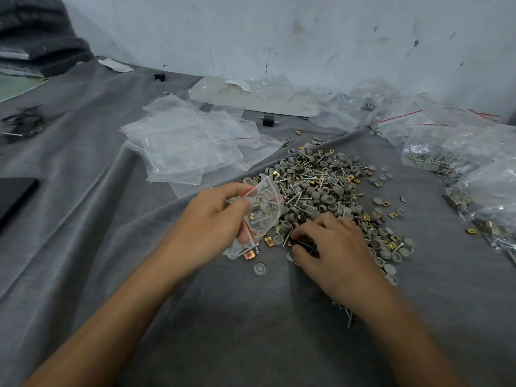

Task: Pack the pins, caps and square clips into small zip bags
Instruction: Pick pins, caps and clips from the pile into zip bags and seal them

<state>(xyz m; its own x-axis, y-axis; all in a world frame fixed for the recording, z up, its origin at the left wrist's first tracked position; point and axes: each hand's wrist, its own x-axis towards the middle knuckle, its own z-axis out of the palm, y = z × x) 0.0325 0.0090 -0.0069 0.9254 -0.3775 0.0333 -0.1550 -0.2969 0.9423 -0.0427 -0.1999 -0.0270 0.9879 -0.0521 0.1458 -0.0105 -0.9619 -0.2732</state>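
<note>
A heap of grey caps, metal pins and gold square clips (324, 188) lies on grey cloth at centre right. My left hand (212, 224) grips a small clear zip bag (264, 210) with a red seal line. The bag holds a few parts and hangs at the heap's left edge. My right hand (332, 247) rests on the near side of the heap with its fingers curled around several dark pins. A loose grey cap (260, 268) lies between my hands.
A stack of empty zip bags (184, 146) lies behind my left hand. Filled bags (458, 152) crowd the right edge. Two small black blocks (268, 120) sit further back near a white wall. A dark flat object (14, 196) lies at the left.
</note>
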